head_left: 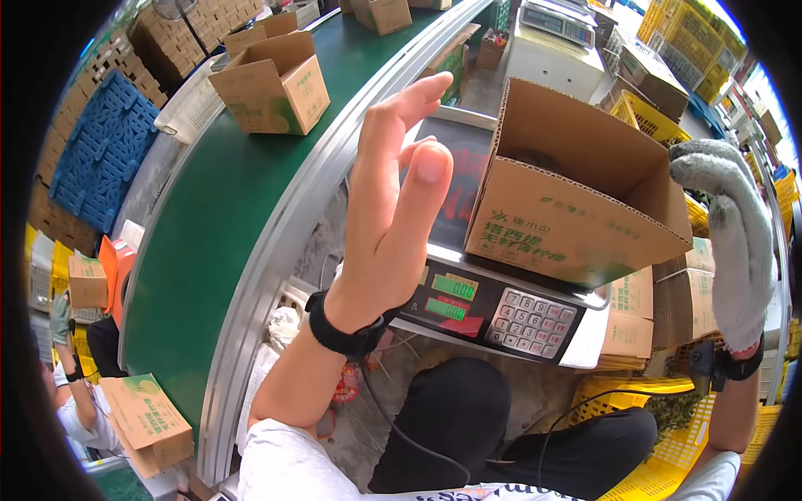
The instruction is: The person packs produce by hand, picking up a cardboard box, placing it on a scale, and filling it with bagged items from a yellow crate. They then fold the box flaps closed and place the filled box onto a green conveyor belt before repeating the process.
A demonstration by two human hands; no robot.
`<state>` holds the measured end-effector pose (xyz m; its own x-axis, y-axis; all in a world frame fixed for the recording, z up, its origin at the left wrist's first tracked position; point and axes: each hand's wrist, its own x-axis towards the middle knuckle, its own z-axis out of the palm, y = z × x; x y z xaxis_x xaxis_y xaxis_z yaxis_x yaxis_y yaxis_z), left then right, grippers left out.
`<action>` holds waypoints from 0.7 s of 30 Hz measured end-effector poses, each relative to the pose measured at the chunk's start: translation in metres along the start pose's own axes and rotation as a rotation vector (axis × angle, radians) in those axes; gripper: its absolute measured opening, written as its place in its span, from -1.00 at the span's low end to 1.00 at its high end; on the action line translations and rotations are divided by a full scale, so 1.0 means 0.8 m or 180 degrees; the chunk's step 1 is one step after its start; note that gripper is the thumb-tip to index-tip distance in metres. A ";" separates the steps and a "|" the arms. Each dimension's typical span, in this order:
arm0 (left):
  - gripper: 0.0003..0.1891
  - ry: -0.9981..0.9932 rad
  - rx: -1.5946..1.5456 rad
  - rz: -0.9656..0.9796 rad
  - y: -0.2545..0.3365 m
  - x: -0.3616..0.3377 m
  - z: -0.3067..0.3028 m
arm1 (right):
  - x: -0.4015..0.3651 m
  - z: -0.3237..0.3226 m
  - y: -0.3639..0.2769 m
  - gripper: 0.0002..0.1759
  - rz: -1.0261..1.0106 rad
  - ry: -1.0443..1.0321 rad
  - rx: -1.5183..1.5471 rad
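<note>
An open cardboard box (568, 213) with green print sits tilted over the digital scale (447, 330), its inside partly in view. Zeros show on both green displays of the scale. My left hand (388, 200), bare with a black wrist strap, is raised left of the box, fingers curved and apart from the thumb, nothing in it. On the other side my right hand (735, 234) wears a pale grey glove. Its fingers are extended, with the fingertips right at the box's right-hand corner.
A green conveyor belt (213, 217) curves along the left, carrying an open carton (280, 88). Another carton (150, 422) stands at lower left near a co-worker (83, 409). Flattened cardboard (626, 317) and a yellow crate (677, 434) are at my right. Another scale (555, 25) stands ahead.
</note>
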<state>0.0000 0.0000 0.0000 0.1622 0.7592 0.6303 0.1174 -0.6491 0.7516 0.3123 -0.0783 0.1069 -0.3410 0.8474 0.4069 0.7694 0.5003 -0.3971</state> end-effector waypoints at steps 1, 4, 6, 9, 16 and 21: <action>-0.11 -0.0005 0.0021 0.0016 0.000 -0.003 0.000 | -0.001 0.001 -0.003 -0.57 -0.0152 -0.0029 -0.0243; -0.12 -0.0101 0.0168 0.0043 -0.003 0.007 0.005 | 0.001 0.007 0.006 -0.62 -0.0256 -0.0148 -0.0484; -0.13 -0.0077 0.0178 0.0066 -0.005 0.012 0.011 | 0.005 0.008 0.001 -0.64 -0.0154 -0.0314 -0.0564; -0.14 -0.0100 0.0186 0.0023 -0.007 0.015 0.015 | 0.005 0.010 0.001 -0.66 -0.0300 -0.0553 -0.0862; -0.26 -0.0210 -0.0135 0.0059 -0.016 0.015 0.022 | -0.009 0.029 -0.002 -0.68 -0.1096 -0.0494 -0.0802; -0.12 -0.0545 -0.1265 -0.0396 -0.001 0.007 0.042 | -0.019 0.034 0.005 -0.53 -0.1352 -0.0414 -0.0611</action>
<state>0.0341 0.0030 -0.0034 0.3343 0.7898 0.5142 -0.2338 -0.4591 0.8571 0.3059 -0.0848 0.0769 -0.7018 0.5966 0.3892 0.6292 0.7754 -0.0541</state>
